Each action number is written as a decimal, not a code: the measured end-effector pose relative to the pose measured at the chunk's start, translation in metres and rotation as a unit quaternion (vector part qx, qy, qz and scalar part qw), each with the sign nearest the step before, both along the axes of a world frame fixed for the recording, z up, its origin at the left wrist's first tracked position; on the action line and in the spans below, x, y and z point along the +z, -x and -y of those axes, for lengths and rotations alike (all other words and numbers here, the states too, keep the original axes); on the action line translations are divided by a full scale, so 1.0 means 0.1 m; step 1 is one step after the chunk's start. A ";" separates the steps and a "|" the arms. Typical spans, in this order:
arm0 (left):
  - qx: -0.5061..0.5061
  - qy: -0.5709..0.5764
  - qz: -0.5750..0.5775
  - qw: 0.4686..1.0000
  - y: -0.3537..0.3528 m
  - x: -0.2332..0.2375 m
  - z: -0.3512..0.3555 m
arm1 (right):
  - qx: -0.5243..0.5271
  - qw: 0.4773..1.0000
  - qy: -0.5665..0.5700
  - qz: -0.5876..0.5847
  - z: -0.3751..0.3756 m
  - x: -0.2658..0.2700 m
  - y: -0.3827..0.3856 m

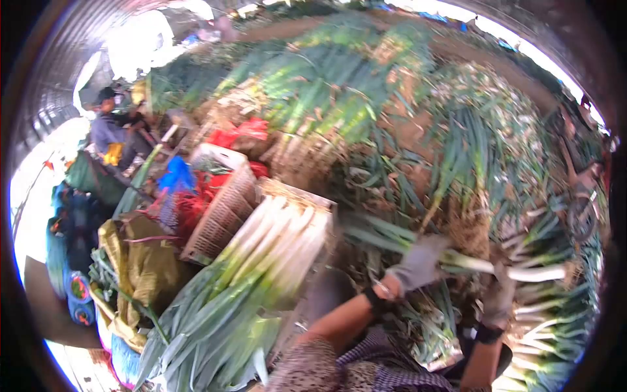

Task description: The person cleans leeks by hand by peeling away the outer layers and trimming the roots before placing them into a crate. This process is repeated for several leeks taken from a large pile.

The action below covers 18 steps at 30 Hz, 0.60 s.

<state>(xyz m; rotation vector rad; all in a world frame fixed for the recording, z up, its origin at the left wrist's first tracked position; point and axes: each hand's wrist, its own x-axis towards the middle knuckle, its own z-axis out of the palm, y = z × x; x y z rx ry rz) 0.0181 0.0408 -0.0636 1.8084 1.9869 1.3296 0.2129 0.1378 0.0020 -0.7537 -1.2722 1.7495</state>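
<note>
A single leek (539, 273) lies across both of my gloved hands, its white root end pointing right and its blurred green leaves trailing left. My left hand (421, 264), in a pale glove, is closed round the leek where the leaves begin. Around the white shaft, nearer the roots, my right hand (499, 291) is wrapped; its fingers are partly blurred. To the left, a crate heaped with trimmed leeks (281, 228) has the white ends at the back and the leaves hanging forward. Below my right hand, more leeks (539, 336) lie in a row on the ground.
Behind stands a pile of untrimmed leeks (326, 85), with a smaller bunch (467, 150) nearer me. A woven plastic basket (225, 206) holds red netting beside a yellowish sack (144, 261). Another person (114, 130) sits at the far left. Leaf scraps cover the ground.
</note>
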 end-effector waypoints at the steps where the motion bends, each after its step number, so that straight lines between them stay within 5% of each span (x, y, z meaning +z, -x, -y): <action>1: -0.096 0.041 0.065 0.992 -0.08 -0.03 -0.07 | -0.042 0.992 -0.115 0.027 0.21 0.24 0.06; 2: -0.107 0.032 0.069 0.991 -0.24 -0.27 -0.23 | 0.008 0.986 -0.108 0.130 0.25 0.43 -0.17; 3: -0.084 -0.049 0.022 0.995 -0.32 -0.76 -0.48 | 0.058 0.978 -0.178 0.096 0.21 0.46 -0.23; 6: -0.113 0.059 0.057 0.990 -0.11 -0.18 -0.27 | 0.034 0.907 -0.414 0.062 0.13 0.71 -0.48; 8: -0.041 0.064 0.000 0.997 -0.05 0.39 -0.15 | 0.026 0.909 -0.416 0.002 0.13 0.97 -0.67; 10: 0.038 -0.072 -0.107 0.991 0.07 1.11 0.20 | 0.013 0.919 -0.393 -0.039 0.03 1.12 -0.68; 11: 0.150 -0.163 -0.271 0.937 0.12 1.44 0.41 | 0.012 0.928 -0.368 -0.057 -0.05 1.16 -0.62; 14: 0.211 -0.093 -0.342 0.911 0.48 2.17 1.34 | 0.041 0.955 -0.271 -0.116 -0.27 1.11 -0.31; 18: 0.443 0.120 -0.472 0.753 0.66 2.69 3.02 | 0.091 0.974 -0.206 -0.023 0.25 0.74 0.09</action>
